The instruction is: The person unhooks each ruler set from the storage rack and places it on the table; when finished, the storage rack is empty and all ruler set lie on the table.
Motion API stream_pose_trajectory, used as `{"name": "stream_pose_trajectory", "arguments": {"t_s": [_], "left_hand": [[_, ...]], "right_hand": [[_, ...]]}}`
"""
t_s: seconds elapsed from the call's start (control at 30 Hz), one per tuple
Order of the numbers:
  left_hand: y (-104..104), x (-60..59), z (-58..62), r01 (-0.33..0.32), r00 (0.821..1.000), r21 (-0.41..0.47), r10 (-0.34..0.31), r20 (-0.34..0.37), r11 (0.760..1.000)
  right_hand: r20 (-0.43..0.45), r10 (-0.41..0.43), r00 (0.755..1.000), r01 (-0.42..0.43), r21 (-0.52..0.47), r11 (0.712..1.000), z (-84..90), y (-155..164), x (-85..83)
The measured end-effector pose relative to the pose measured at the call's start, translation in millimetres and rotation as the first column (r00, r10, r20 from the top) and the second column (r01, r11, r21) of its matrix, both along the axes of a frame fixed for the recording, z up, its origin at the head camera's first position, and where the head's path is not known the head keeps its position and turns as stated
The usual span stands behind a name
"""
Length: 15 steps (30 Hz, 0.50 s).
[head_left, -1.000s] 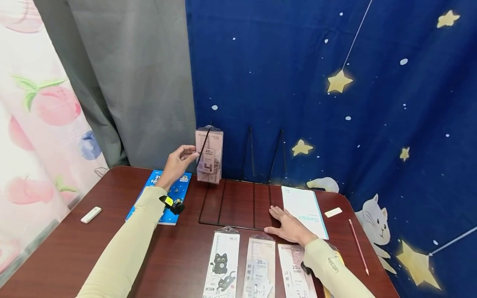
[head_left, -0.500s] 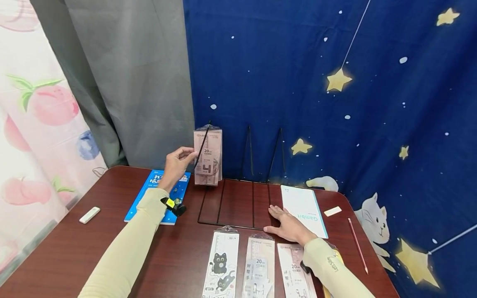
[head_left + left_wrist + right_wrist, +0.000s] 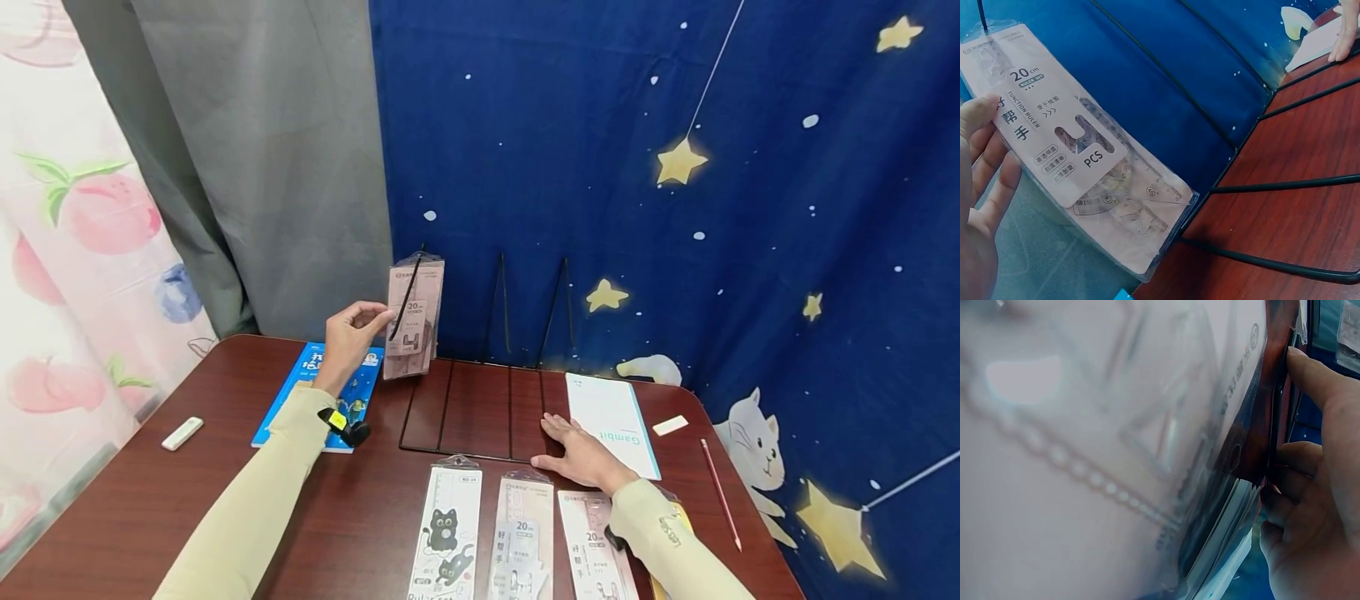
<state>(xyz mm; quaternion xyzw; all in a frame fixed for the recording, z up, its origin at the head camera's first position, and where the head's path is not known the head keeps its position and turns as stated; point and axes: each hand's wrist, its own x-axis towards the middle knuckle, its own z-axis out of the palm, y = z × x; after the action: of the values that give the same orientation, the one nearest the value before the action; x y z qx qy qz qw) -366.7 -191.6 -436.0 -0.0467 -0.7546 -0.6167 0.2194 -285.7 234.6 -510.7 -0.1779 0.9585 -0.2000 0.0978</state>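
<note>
at the far left of the glossy, dark red wood-grain desk (image 3: pixel 172 500) lies a small white oblong eraser (image 3: pixel 182 432), then a flat blue book (image 3: pixel 318 396) with a shiny cover. above the book the left hand (image 3: pixel 347 337) is raised, its fingers (image 3: pixel 988 181) curled round the left edge of a pink ruler set (image 3: pixel 411 317), a tall crinkly clear plastic sleeve with a pale pink card and see-through rulers inside. the pack stands tilted against the leftmost upright of a thin black wire rack (image 3: pixel 480 408), its lower end at the rack's left rear corner. the rack's flat base lies on the desk, its slim loops rising before a deep blue cloth (image 3: pixel 675 100) with yellow stars. nearer the front edge three more long packaged ruler sets (image 3: pixel 517 533) lie side by side. the right hand (image 3: pixel 581 454) rests flat, fingers (image 3: pixel 551 427) straight and released, on the rack's front right corner. just right lies a white notebook (image 3: pixel 611 421), another small white eraser (image 3: pixel 670 427) and a slim red pencil (image 3: pixel 720 496).
</note>
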Motion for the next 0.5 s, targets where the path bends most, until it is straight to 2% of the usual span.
{"name": "stream_pose_trajectory", "arguments": {"t_s": [0.13,0.3,0.5], "left_hand": [[-1,7.4,-0.5,0.052,0.998,-0.024,-0.051,0.046,0.998],[1,19.2,-0.3,0.103,0.994,-0.021,-0.102,0.038,0.994],[4,34.6,1.8,0.134,0.990,0.027,-0.135,0.045,0.991]], "right_hand": [[0.001,0.003,1.000,-0.003,0.006,1.000,0.7,0,0.4],[0.004,0.012,1.000,-0.012,0.013,1.000,2.1,-1,0.1],[0.004,0.011,1.000,-0.012,0.022,1.000,1.8,0,-0.4]]}}
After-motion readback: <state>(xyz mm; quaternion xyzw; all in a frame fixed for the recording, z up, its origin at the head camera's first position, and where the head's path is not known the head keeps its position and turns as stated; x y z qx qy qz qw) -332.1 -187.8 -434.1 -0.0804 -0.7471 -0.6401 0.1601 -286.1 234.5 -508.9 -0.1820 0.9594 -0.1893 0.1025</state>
